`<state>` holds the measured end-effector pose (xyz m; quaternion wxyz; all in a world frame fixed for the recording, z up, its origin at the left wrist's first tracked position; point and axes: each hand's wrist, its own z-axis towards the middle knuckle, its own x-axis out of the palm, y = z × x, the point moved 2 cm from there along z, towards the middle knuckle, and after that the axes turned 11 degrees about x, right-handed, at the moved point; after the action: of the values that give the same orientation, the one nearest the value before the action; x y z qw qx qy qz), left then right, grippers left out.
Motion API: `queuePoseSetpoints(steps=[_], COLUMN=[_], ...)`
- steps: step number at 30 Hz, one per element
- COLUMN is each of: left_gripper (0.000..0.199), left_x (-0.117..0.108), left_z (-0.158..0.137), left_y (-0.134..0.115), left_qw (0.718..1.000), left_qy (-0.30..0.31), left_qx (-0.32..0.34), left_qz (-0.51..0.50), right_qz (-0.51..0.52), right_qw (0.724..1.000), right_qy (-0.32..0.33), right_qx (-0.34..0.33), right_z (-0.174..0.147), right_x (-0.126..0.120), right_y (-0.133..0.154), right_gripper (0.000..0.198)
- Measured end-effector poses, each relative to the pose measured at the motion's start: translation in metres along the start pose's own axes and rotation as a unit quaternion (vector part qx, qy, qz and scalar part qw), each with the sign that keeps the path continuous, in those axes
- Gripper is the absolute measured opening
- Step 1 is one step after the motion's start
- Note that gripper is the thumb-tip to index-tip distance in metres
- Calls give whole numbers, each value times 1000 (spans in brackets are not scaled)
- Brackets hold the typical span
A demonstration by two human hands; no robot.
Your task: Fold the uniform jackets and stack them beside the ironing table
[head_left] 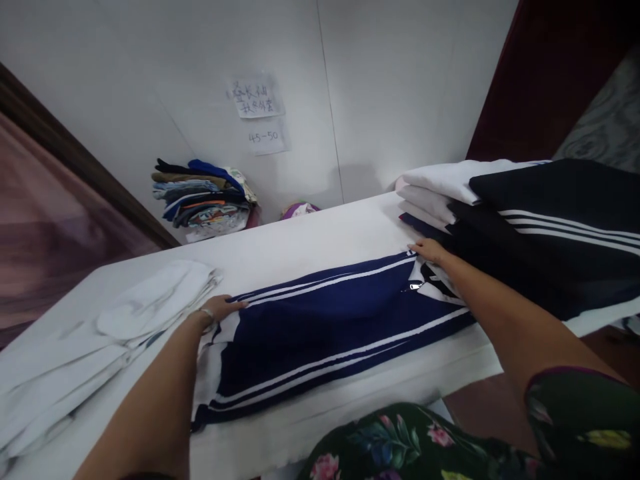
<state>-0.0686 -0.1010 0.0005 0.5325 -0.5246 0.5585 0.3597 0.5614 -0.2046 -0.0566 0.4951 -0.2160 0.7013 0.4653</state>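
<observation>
A navy blue garment with white stripes (pixel 320 320), a track top by its zip and collar, lies folded into a long strip across the white table. Its collar and zip pull (pixel 416 287) point to the right. My left hand (pixel 224 307) pinches the far left corner, where a white hem shows. At the opposite end my right hand (pixel 429 251) has its fingers closed on the far shoulder corner beside the collar. Parts of both hands' grips are hidden by the fingers and cloth.
White garments (pixel 115 327) lie on the left of the table (pixel 320 233). A pile of folded clothes (pixel 450 193), with a black striped garment (pixel 565 213) on it, stands at the right. Beyond the table are a colourful clothes stack (pixel 205 197) and wall notes (pixel 257 97).
</observation>
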Motion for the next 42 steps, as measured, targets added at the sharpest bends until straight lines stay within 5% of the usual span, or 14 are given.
queuePoseSetpoints(steps=[10,16,21,26,29,34,42], left_gripper=[57,63,53,44,45,47,47], left_x=[24,24,14,33,52,70,75], left_z=[13,13,-1,-25,-30,-29,-40], left_y=[3,1,-38,-101,-118,-118,-125], left_qw=[999,1000,990,958,955,958,961], left_qy=[47,-9,-94,-93,-69,-55,-63], left_qx=[8,16,103,271,289,278,241], left_qz=[7,-13,-16,-5,4,38,118], right_qz=[-49,20,63,34,-26,-46,-51], right_qw=[993,996,994,993,992,995,998], right_qy=[-55,-71,-83,-26,25,32,0], right_qx=[96,54,-35,-109,-122,-83,21], right_z=[6,2,-15,-21,-21,-19,-21], right_x=[11,6,-3,0,-1,-11,2], right_y=[-5,-10,-8,3,6,-2,-3], right_gripper=[39,44,39,46,30,11,22])
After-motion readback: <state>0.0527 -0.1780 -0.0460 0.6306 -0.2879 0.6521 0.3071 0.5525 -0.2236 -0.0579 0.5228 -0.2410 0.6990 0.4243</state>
